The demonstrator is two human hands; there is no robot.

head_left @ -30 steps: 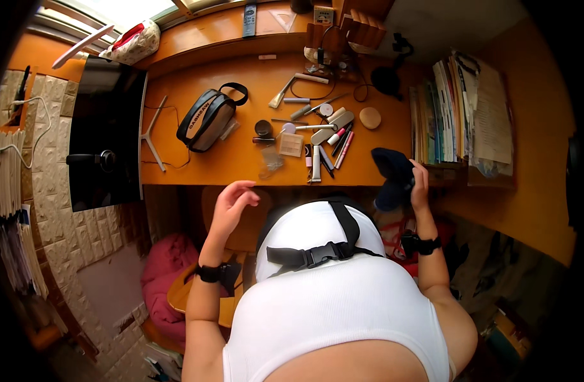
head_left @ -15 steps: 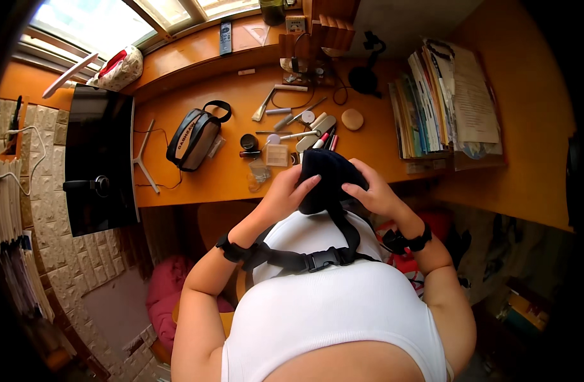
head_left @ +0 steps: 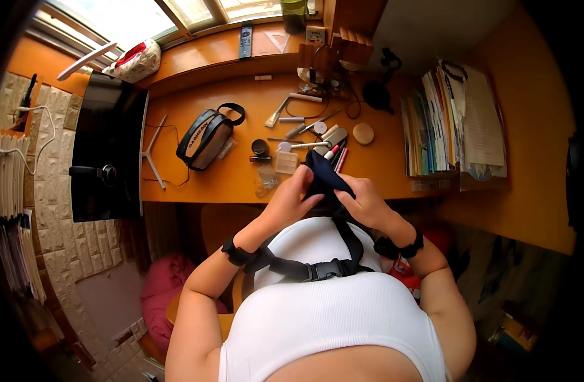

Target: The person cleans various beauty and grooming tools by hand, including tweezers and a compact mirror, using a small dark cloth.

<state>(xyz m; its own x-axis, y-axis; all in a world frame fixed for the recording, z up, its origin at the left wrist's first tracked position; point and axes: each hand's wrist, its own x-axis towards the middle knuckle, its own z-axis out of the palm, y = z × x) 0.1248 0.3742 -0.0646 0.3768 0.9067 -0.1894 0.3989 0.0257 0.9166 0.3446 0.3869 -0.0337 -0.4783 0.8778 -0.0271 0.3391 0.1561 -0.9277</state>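
Both hands are at the desk's front edge, just above my lap. Between them is a dark navy piece of soft cloth, creased and drawn to a point at its far end; its exact kind I cannot make out. My left hand grips its left side, thumb toward me. The fingers of my right hand are closed on its right edge. Just beyond the cloth lie pink and white pens or makeup tubes. A clear square case rests near my left hand, and a small clear plastic packet lies beside it.
A grey-and-black zip bag stands on the desk at left, near a monitor. Scattered cosmetics include a round black jar and a beige sponge. Upright books and papers stand at right. A remote lies on the sill.
The cloth has gone from a broad, full shape to a narrower, folded one. My hands have shifted slightly on it and stay closed. The whole view has swung a little to the left.
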